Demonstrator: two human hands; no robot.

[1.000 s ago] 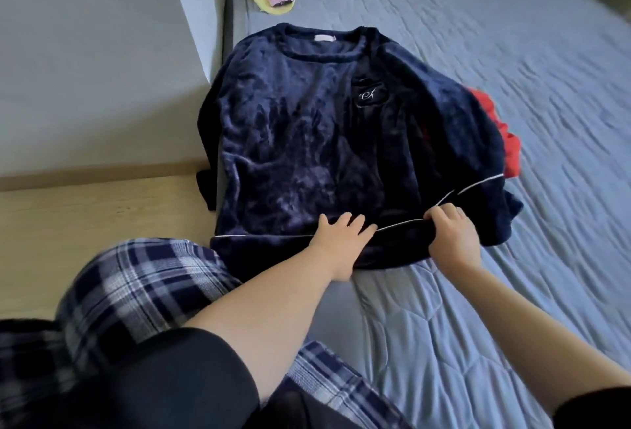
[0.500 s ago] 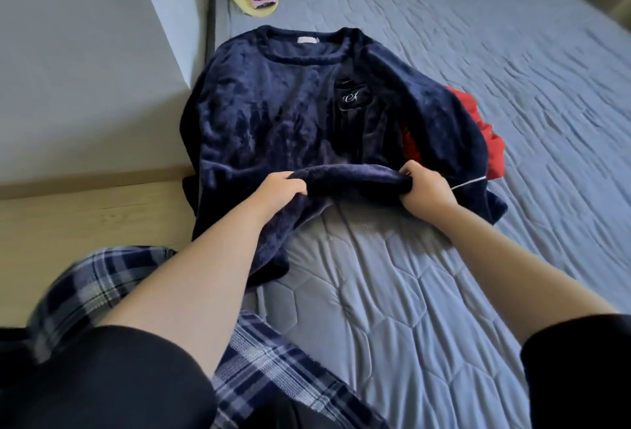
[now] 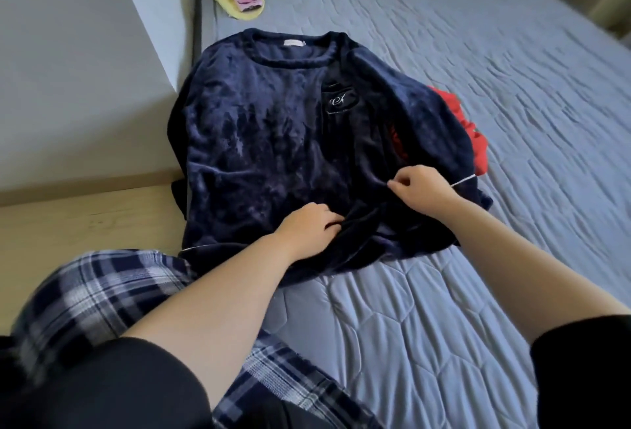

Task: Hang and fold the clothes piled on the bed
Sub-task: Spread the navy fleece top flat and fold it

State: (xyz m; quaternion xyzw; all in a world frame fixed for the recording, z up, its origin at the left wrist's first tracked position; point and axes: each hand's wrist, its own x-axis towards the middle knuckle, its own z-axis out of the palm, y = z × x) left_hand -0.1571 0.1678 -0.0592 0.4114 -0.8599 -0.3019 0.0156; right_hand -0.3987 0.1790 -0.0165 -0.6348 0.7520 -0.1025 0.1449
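Bed [image 3: 444, 326]: navy top [image 3: 273, 138] covers red garment [image 3: 474, 135], only edge showing.

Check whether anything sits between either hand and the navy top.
Nothing visible does. The left hand and right hand both grip the navy top near its hem; a red garment only peeks from underneath it.

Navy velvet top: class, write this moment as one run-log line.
navy velvet top: flat on bed, hem bunched | left hand: grips hem | right hand: pinches fabric | red garment: partly under top
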